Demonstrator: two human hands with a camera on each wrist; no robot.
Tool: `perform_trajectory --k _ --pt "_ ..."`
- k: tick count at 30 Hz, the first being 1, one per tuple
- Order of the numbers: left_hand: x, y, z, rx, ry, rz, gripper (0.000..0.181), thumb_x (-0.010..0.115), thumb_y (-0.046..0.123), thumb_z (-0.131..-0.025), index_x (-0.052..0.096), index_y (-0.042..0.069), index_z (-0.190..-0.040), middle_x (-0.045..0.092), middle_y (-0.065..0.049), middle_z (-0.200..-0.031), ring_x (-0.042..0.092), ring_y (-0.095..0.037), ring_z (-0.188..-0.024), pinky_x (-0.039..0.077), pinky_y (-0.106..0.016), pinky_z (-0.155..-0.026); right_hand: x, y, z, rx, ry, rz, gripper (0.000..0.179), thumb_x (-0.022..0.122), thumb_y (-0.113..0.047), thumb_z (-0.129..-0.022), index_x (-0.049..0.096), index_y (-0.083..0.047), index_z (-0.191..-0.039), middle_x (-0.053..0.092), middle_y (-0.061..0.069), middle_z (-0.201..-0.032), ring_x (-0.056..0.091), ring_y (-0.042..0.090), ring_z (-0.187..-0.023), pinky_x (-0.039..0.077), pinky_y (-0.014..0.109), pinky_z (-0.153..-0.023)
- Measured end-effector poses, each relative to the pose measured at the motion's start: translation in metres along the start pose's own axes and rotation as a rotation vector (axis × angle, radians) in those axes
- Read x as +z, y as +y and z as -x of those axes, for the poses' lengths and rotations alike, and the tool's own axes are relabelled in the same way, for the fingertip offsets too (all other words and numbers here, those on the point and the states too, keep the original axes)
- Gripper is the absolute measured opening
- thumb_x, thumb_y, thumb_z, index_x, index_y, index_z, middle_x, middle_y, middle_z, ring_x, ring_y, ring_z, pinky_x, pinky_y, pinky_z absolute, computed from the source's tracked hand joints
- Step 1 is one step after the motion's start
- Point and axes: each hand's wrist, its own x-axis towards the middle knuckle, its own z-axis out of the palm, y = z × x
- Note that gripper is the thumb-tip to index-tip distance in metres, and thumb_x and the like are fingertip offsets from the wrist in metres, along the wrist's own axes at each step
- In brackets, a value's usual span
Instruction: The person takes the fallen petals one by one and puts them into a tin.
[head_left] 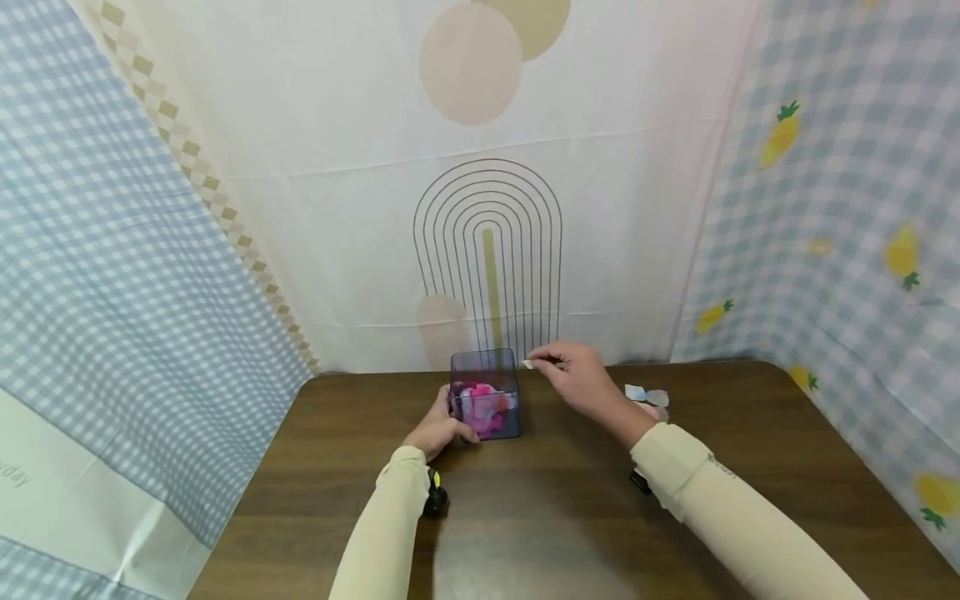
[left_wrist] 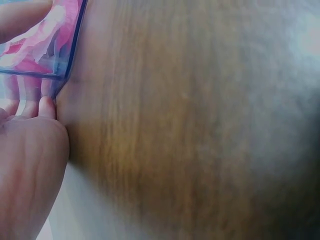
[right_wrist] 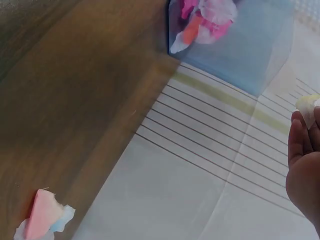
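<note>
A see-through bluish square box (head_left: 487,368) stands on the table close to the back cloth. Crumpled pink, magenta and whitish scraps (head_left: 483,408) lie inside it. My left hand (head_left: 437,429) grips the box at its left near corner, and in the left wrist view the thumb (left_wrist: 22,17) lies on one side while fingers show through the clear wall. To the right of the box and near rim height, my right hand (head_left: 585,382) pinches a small pale yellow-white scrap (right_wrist: 306,107) between thumb and fingertips.
Right of the box, partly behind the right forearm, lies a small group of pink, white and pale blue scraps (head_left: 647,397). Patterned cloths (head_left: 360,250) hang behind and beside the brown wooden table (head_left: 540,508).
</note>
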Motion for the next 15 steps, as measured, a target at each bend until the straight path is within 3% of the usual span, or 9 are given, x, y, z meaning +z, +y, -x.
perform_trajectory --k 8,15 --pt "-0.004 -0.003 -0.003 -0.012 0.002 0.004 0.112 0.081 -0.014 -0.061 0.027 0.013 -0.155 0.053 -0.018 -0.149 0.058 -0.028 -0.128 0.046 -0.041 -0.113 0.029 -0.004 -0.019 -0.055 -0.104 0.069 0.017 0.068 -0.015 -0.104 0.082 -0.011 -0.114 0.082 0.005 -0.114 0.075 0.018 -0.096 0.062 0.037 -0.083" --pt "0.001 -0.001 -0.005 -0.003 0.005 0.006 0.113 0.081 -0.015 -0.059 0.029 0.013 -0.155 0.052 -0.017 -0.150 0.057 -0.028 -0.129 0.043 -0.043 -0.117 0.053 -0.013 -0.046 -0.092 -0.261 0.234 0.018 0.066 -0.013 -0.105 0.082 -0.010 -0.114 0.082 0.007 -0.113 0.077 0.020 -0.102 0.063 0.040 -0.090"
